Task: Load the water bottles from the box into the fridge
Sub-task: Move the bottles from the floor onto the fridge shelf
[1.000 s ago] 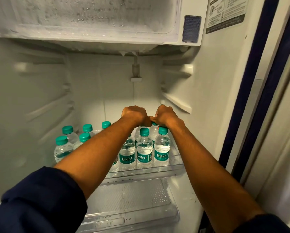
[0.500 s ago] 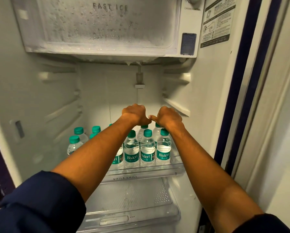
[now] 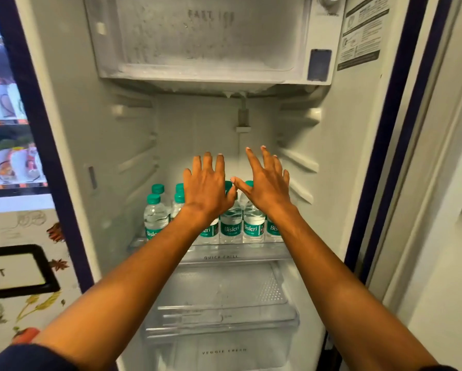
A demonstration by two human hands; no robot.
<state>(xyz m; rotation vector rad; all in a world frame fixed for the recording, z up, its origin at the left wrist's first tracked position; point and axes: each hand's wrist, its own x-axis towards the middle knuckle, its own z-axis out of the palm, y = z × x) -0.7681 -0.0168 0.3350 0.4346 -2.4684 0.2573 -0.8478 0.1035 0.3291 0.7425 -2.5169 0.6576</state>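
Both fists unclenched since earlier: left hand and right hand spread, released, above bottles on fridge shelf; upper cavity vacant.

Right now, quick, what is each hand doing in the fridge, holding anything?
Left hand: open, fingers spread, holding nothing, above the clear plastic green-capped water bottles.
Right hand: open, fingers spread, holding nothing.

Dark navy sleeve, bare forearms
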